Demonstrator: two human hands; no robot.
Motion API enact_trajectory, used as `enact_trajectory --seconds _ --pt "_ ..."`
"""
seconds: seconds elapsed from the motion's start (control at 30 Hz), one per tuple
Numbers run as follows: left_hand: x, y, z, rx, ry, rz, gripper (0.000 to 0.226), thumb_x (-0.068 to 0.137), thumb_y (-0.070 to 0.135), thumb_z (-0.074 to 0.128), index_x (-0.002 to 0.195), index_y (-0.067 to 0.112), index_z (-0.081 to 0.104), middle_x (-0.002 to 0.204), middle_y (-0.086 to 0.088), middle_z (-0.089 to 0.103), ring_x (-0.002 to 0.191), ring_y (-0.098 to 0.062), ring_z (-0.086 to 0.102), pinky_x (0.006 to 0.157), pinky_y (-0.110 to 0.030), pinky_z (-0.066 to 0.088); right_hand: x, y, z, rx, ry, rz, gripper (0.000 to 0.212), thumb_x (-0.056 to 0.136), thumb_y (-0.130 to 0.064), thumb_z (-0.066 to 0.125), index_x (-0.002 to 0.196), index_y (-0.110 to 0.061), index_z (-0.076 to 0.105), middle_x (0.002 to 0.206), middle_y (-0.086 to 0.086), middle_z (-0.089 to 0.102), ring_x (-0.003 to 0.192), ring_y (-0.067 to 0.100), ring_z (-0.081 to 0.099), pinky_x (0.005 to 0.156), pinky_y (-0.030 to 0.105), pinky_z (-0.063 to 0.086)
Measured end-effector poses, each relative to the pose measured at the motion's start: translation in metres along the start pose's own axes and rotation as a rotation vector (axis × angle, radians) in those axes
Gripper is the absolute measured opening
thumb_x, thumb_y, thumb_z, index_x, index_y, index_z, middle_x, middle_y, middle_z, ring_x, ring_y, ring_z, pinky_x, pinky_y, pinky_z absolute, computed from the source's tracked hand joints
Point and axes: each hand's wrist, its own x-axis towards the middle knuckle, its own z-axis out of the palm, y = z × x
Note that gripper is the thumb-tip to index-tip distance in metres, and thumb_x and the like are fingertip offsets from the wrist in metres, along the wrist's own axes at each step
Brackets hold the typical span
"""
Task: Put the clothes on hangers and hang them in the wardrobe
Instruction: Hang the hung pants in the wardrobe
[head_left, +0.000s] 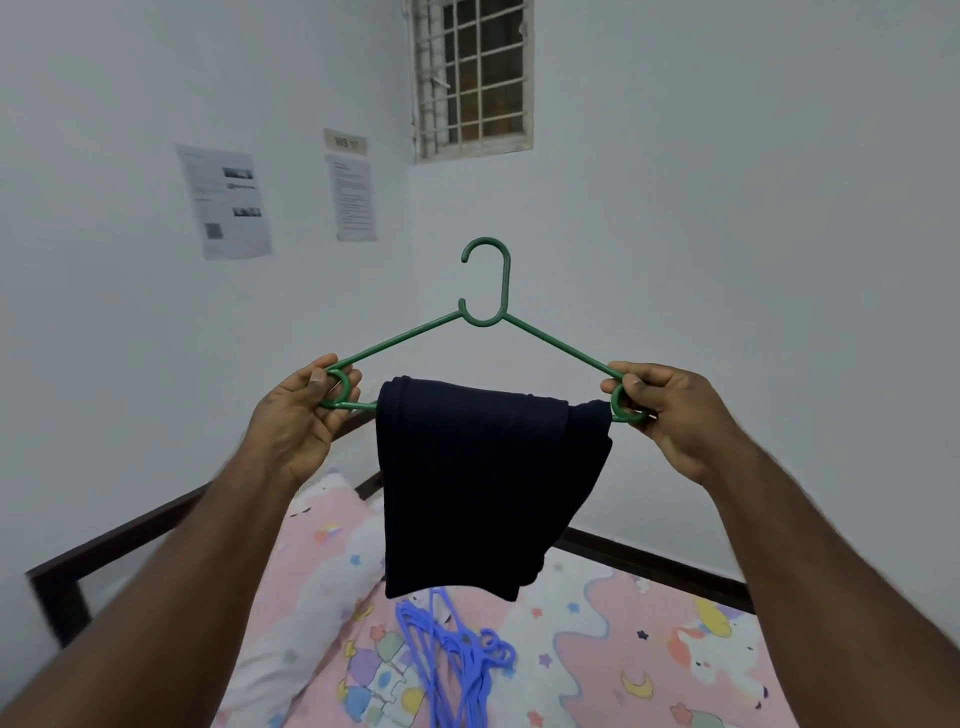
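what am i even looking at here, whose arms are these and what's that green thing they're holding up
There is one picture, taken by a camera worn on a person's head, so the two arms reaching in from the bottom are that person's own. No machine is involved. The left hand and the right hand each pinch one end of a green hanger, held up in the air with its hook on top. A dark navy garment is folded over the hanger's bottom bar. Below is a bed with a pink patterned sheet, and a bunch of blue hangers lies on it. Behind are white walls with papers and a barred window.
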Motion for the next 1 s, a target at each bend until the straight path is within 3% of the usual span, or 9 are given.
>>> enact_trajectory --seconds 0.13,0.23,0.4,0.57,0.7,0.83,1.0 --pt "-0.021 0.038 -0.03 0.035 0.065 0.084 0.022 0.106 0.009 0.044 0.106 0.007 0.066 0.095 -0.01 0.077 0.096 -0.023 0.075 0.08 -0.031 0.062 -0.002 0.002 0.042 0.18 -0.037 0.029 0.021 0.099 0.002 0.053 0.109 -0.006 0.07 0.106 0.013 0.075 0.099 0.025 0.073 0.082 0.033 0.059" --pt "-0.036 0.071 -0.058 0.048 0.086 0.134 0.036 0.105 0.009 0.045 0.091 0.011 0.078 0.099 -0.012 0.077 0.099 -0.025 0.074 0.084 -0.033 0.061 -0.007 -0.001 0.076 0.208 -0.109 0.03 0.021 0.099 0.002 0.052 0.11 -0.004 0.069 0.106 0.014 0.075 0.101 0.026 0.073 0.083 0.033 0.06" --pt "-0.075 0.117 -0.127 0.019 0.178 0.18 0.045 0.105 0.011 0.046 0.078 0.017 0.082 0.1 -0.01 0.076 0.1 -0.023 0.074 0.088 -0.034 0.059 -0.027 -0.022 0.158 0.134 -0.232 -0.049 0.02 0.099 0.002 0.053 0.107 -0.006 0.07 0.102 0.012 0.075 0.095 0.023 0.074 0.085 0.032 0.06" --pt "-0.122 0.148 -0.199 -0.023 0.325 0.189 0.048 0.105 0.012 0.045 0.075 0.016 0.082 0.096 -0.01 0.077 0.095 -0.021 0.075 0.088 -0.036 0.059 -0.057 -0.023 0.239 0.079 -0.324 -0.065 0.019 0.098 0.004 0.054 0.11 0.0 0.068 0.096 0.014 0.073 0.085 0.02 0.075 0.077 0.029 0.061" --pt "-0.154 0.165 -0.226 -0.049 0.346 0.186 0.037 0.104 0.008 0.044 0.088 0.009 0.077 0.097 -0.015 0.076 0.094 -0.025 0.075 0.078 -0.033 0.062 -0.077 -0.017 0.264 0.087 -0.367 -0.015 0.019 0.098 0.004 0.053 0.109 -0.002 0.068 0.096 0.013 0.074 0.086 0.021 0.075 0.079 0.03 0.062" --pt "-0.192 0.198 -0.264 -0.096 0.433 0.232 0.04 0.103 0.008 0.046 0.083 0.011 0.08 0.099 -0.016 0.075 0.095 -0.025 0.075 0.074 -0.033 0.062 -0.111 -0.009 0.305 0.112 -0.465 -0.004 0.02 0.098 0.004 0.053 0.106 -0.004 0.069 0.092 0.011 0.076 0.084 0.019 0.075 0.073 0.025 0.061" --pt "-0.23 0.224 -0.29 -0.074 0.46 0.256 0.019 0.104 0.007 0.045 0.105 0.005 0.064 0.096 -0.016 0.076 0.094 -0.025 0.075 0.075 -0.034 0.063 -0.142 -0.011 0.338 0.146 -0.476 -0.001 0.019 0.097 0.005 0.054 0.105 -0.003 0.069 0.088 0.009 0.077 0.088 0.023 0.075 0.074 0.028 0.061"
